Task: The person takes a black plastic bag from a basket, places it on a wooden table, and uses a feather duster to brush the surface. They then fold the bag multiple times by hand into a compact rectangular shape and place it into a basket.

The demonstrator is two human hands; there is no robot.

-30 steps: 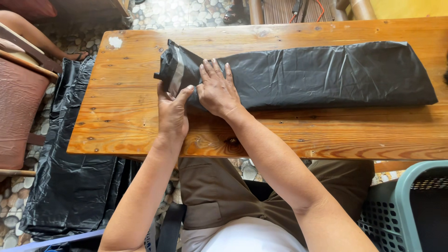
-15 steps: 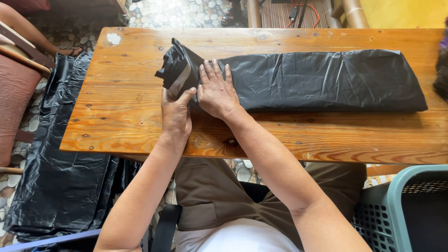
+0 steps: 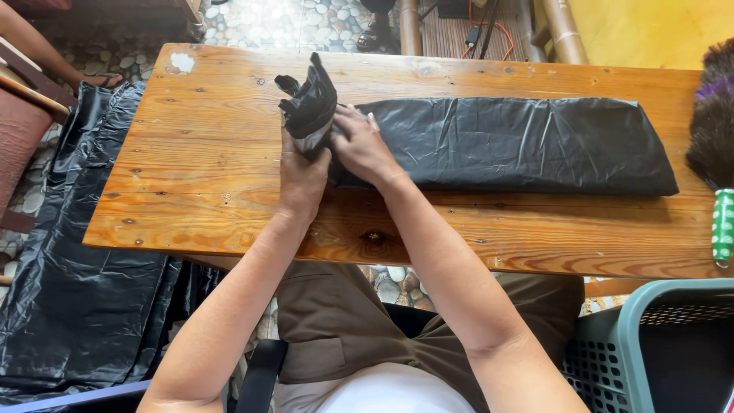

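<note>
Gripping the raised end of the folded black plastic sheet (image 3: 505, 141) on the desk (image 3: 222, 160), the left hand (image 3: 303, 177) clenches it while the right hand (image 3: 362, 147) presses flat; it looks light, limp, slippery, best pinched at folded edges

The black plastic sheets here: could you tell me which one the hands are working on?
The folded black plastic bag on the wooden table; the other sheets lie on the floor.

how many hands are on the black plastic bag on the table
2: the left hand grips the raised, bunched end of the folded black plastic bag on the wooden table; the right hand presses flat beside it.
</note>
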